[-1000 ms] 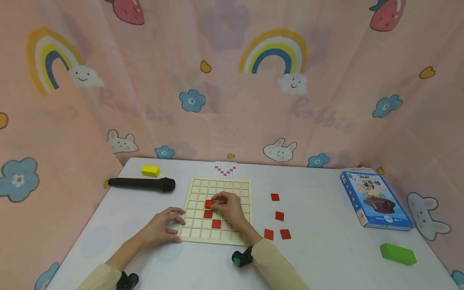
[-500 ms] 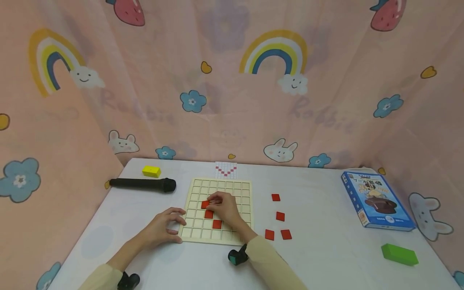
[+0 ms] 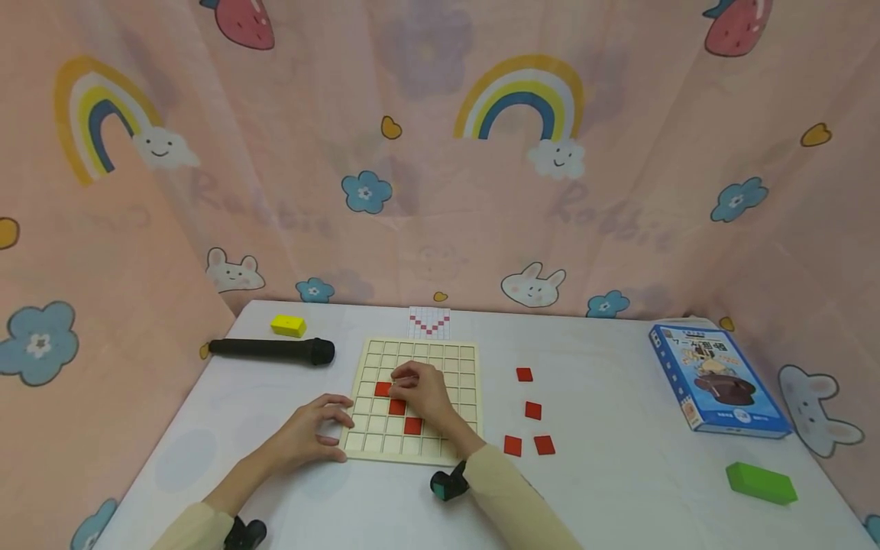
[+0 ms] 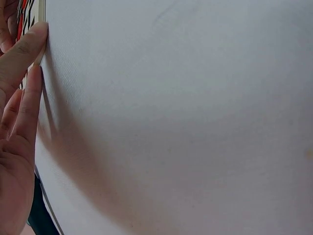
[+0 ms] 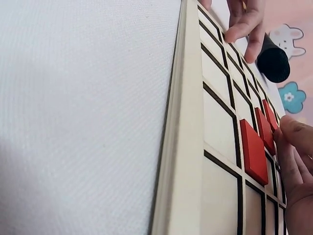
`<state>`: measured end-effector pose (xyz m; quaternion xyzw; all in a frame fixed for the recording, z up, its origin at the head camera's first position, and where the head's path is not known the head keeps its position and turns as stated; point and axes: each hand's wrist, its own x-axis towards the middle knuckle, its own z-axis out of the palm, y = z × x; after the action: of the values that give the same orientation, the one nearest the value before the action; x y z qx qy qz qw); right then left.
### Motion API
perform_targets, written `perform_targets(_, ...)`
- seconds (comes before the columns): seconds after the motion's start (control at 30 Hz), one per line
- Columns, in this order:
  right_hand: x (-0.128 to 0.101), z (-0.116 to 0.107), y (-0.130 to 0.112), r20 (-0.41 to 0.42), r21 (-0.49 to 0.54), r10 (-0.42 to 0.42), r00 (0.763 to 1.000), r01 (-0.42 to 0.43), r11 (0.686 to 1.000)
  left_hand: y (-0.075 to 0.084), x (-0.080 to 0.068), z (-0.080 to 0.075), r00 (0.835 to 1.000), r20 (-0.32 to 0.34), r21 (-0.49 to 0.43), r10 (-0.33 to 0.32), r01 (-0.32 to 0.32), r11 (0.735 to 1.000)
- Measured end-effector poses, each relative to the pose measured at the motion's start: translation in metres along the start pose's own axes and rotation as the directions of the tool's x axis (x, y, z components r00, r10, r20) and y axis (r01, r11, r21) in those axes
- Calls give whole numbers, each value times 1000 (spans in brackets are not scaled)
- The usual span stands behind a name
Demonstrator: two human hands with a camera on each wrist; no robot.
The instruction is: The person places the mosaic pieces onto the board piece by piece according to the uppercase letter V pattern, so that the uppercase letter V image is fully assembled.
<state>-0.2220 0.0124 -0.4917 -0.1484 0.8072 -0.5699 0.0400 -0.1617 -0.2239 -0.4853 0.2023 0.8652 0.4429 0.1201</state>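
While the right hand is pinching the right edge of a flat, square red tile, the tile is lying directly left of its fingertips on a cream gridded board. Being square, the tile is presenting no long axis. The left hand, farther from the tile, is resting relaxed fingers against the board's left edge.
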Motion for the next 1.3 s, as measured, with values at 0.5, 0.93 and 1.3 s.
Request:
perform_targets(0.5,-15,-40,8,41,119,27,999,-32,992,2,2,1,999,-13,3,-33,33,999)
perform_targets(0.93,-37,-116,31,2,67,87,996,-87,994,2,-1,0,1000,-16,14,-19,19,1000)
perform_targets(1.3,-53,-169,52,-152,2,156,976,-157,988,4,1,2,999,-21,7,-38,38,999)
